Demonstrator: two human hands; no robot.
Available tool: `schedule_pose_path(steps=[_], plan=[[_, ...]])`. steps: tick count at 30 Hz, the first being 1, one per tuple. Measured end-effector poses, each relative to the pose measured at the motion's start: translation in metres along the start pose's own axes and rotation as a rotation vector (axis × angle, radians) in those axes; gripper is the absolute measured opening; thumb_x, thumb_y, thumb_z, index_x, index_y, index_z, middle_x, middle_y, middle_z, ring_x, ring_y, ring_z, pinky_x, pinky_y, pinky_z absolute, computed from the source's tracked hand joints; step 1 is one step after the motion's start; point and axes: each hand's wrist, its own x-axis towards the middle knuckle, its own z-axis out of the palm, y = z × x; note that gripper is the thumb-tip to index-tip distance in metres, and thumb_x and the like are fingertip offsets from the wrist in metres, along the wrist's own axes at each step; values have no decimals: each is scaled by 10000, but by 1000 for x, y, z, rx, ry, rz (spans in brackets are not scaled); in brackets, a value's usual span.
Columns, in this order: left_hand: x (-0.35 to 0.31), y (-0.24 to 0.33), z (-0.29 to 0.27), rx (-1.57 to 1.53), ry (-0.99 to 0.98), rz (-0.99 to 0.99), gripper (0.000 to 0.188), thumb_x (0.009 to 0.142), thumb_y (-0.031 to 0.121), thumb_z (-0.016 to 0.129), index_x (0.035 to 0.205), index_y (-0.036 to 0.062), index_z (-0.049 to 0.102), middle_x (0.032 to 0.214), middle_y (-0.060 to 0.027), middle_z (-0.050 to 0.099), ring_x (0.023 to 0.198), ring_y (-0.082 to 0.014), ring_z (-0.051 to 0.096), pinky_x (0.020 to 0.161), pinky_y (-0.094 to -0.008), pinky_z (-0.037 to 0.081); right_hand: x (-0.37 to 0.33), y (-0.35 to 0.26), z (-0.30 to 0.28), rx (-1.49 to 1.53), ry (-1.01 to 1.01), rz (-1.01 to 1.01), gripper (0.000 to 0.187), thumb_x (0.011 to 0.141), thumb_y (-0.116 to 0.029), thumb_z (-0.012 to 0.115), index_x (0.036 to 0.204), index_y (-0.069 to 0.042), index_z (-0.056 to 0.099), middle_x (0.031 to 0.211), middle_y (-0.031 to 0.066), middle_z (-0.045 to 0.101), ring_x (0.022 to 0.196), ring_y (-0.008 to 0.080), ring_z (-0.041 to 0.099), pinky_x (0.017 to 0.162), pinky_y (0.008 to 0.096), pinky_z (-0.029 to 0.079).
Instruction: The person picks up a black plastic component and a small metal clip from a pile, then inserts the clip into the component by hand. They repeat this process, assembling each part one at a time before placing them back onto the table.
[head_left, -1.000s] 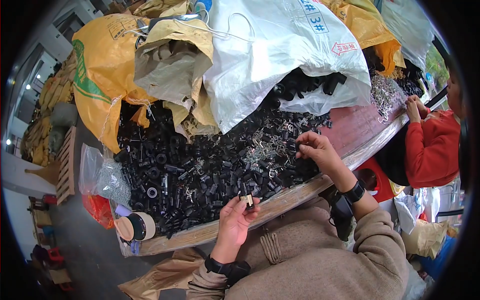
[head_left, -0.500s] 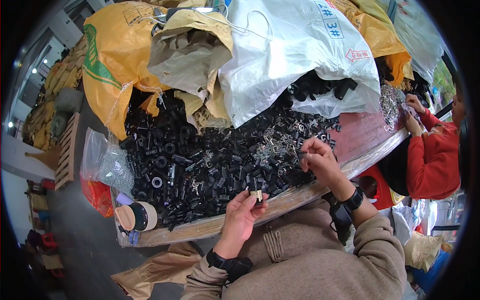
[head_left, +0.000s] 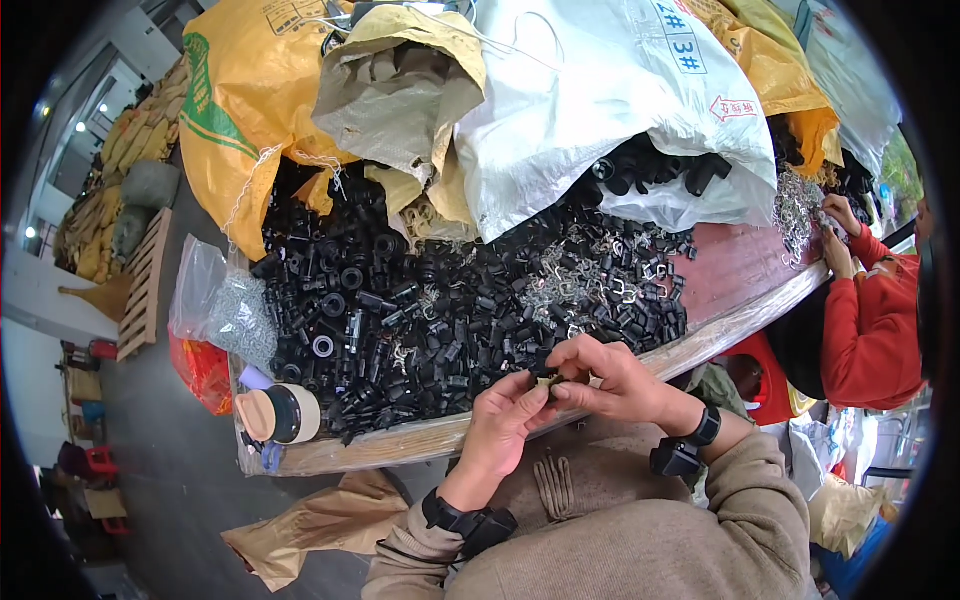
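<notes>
Here we go, left hand [head_left: 500, 428] pinched narrow, thumb against fingertips, on a small pale-and-dark piece [head_left: 547, 382]. My right hand [head_left: 620, 382] meets it there, thumb and forefinger closed in on the other side. Is that one part or two touching? From my seat I can't tell; the fingers cover most of it. I call this step close fingertip fitting, and I'd judge that the next move wants the left pinch steady while the right lines up and presses, gently, so nothing slips.

Just beyond, both hands sit over the near edge of the desk [head_left: 390, 444], with a heap of black plastic parts [head_left: 440, 345] spread in front and bent metal hooks [head_left: 555, 285] scattered across it. Off left, a lidded jar [head_left: 297, 413]; behind the heap, a big white sack [head_left: 590, 90]. Far right, a co-worker in a red sleeve [head_left: 845, 335].
</notes>
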Motion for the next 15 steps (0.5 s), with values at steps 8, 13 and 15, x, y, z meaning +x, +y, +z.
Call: schedule_pose_path(steps=[8, 13, 15], plan=[[4, -3, 6, -40, 0, -33, 228, 776, 96, 587, 982, 22, 522, 879, -50, 581, 761, -127, 581, 680, -235, 490, -7, 19, 1, -257, 158, -205, 248, 736, -124, 629, 936, -14, 532, 637, 31, 501, 542, 109, 485, 473, 239, 383], [11, -4, 4, -65, -18, -58, 208, 778, 98, 584, 969, 27, 538, 881, -47, 582, 752, -119, 581, 675, -228, 490, -3, 27, -4, -435, 189, -401, 242, 705, -140, 654, 887, -18, 550, 607, 41, 466, 501, 149, 473, 454, 247, 389], [15, -3, 3, -69, -23, -73, 203, 779, 100, 583, 965, 28, 545, 880, -46, 585, 750, -118, 583, 673, -223, 488, -1, 28, -7, -413, 179, -369, 226, 704, -132, 652, 874, -23, 550, 613, 46, 472, 514, 155, 478, 462, 254, 391]])
